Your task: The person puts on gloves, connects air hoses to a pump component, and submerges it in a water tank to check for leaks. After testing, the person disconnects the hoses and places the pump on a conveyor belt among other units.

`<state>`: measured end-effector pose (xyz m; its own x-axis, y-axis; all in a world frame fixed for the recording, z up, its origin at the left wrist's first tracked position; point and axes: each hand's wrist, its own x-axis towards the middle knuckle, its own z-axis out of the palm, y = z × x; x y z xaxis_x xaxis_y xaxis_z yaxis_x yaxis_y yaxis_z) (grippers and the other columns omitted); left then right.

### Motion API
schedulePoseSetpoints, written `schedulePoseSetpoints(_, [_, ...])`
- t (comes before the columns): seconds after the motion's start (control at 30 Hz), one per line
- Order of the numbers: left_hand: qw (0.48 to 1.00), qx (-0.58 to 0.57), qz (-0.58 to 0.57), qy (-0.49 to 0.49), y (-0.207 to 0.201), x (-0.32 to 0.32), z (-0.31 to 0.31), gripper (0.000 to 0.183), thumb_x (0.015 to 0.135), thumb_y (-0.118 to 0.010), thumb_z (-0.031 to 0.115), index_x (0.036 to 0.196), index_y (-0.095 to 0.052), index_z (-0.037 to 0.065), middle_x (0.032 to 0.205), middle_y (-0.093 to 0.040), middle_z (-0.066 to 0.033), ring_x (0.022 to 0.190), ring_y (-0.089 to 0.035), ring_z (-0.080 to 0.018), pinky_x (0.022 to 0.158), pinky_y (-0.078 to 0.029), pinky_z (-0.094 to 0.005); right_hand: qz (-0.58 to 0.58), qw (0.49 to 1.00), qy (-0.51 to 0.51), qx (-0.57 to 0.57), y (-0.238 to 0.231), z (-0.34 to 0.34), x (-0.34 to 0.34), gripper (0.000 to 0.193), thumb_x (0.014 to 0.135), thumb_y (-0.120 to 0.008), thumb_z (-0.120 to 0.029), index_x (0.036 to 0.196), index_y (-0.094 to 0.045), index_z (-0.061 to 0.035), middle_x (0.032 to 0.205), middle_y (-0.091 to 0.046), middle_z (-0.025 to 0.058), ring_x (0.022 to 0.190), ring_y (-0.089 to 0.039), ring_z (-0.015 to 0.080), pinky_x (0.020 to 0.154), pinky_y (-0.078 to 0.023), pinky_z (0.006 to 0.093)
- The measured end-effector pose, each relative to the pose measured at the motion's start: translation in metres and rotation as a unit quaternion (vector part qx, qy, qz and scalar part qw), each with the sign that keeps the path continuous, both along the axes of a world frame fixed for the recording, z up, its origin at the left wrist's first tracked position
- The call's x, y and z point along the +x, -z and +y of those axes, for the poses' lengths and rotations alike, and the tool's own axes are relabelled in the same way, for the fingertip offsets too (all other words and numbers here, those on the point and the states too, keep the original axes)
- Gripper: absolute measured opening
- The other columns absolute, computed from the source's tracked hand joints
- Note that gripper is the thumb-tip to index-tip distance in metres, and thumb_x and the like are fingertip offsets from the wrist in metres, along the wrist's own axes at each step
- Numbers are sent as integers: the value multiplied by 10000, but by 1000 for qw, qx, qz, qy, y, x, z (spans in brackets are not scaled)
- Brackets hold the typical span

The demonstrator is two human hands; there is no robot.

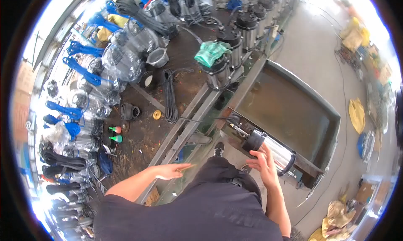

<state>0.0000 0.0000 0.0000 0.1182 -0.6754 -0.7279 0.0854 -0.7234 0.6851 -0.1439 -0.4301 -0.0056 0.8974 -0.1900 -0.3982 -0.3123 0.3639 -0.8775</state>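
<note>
1. Cylinder of bright metal [278, 151] with black ends lay on its side along the near end of an open tank [249, 85], in front of the person and to the right.
2. The right hand [265, 165] was at the cylinder's near side, its fingers parted and loosely curved; whether the fingertips touched the metal could not be told.
3. The left hand [168, 171] was held out over the metal rails [176, 138], well apart from the cylinder, its fingers stretched forward; blur hid whether they pinched anything.
4. Murky brown water [289, 109] stood in the tank.
5. A dark worktable [142, 142] stretched off to the left beyond the rails, bearing a coil of black cable [169, 98], with a yellow ring [157, 114] just beside it.
6. Farther up the table, a grey bowl [158, 57] sat near units wrapped in clear plastic [121, 62], many topped with blue cable bundles [84, 71].
7. A green plastic bag [211, 53] covered the top of an upright cylinder [219, 78], the nearest in a row.
8. A yellow sack [357, 116] lay on the floor right of the tank.
</note>
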Motion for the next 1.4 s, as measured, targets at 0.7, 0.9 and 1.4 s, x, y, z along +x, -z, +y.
schedulePoseSetpoints(0.7, [999, 51, 10, -1, 17, -52, 46, 752, 928, -535, 93, 1606, -328, 343, 1565, -476, -134, 1323, -537, -389, 1080, -441, -451, 89, 990, -95, -44, -34, 48, 90, 523, 1124, -408, -323, 1587, -307, -104, 1272, -636, 202, 1003, -707, 250, 859, -567, 337])
schedulePoseSetpoints(0.9, [996, 51, -63, 42, 44, -32, 11, 771, 951, -514, 149, 1641, -219, 328, 1422, -529, -217, 1338, -484, -354, 1079, -409, -432, 83, 986, -133, -62, -33, 68, 129, 509, 1121, -418, -319, 1571, -323, -102, 1269, -629, 202, 1007, -702, 257, 870, -562, 343])
schedulePoseSetpoints(1.4, [943, 17, -95, -320, 85, -36, -3, 404, 917, -600, 160, 1292, -530, 29, 1254, -619, -213, 1089, -652, -341, 945, -506, -421, -285, 627, -45, -724, -111, 74, 355, 451, 872, -767, -255, 1235, -613, -36, 1178, -609, 169, 1122, -571, 388, 964, -482, 473])
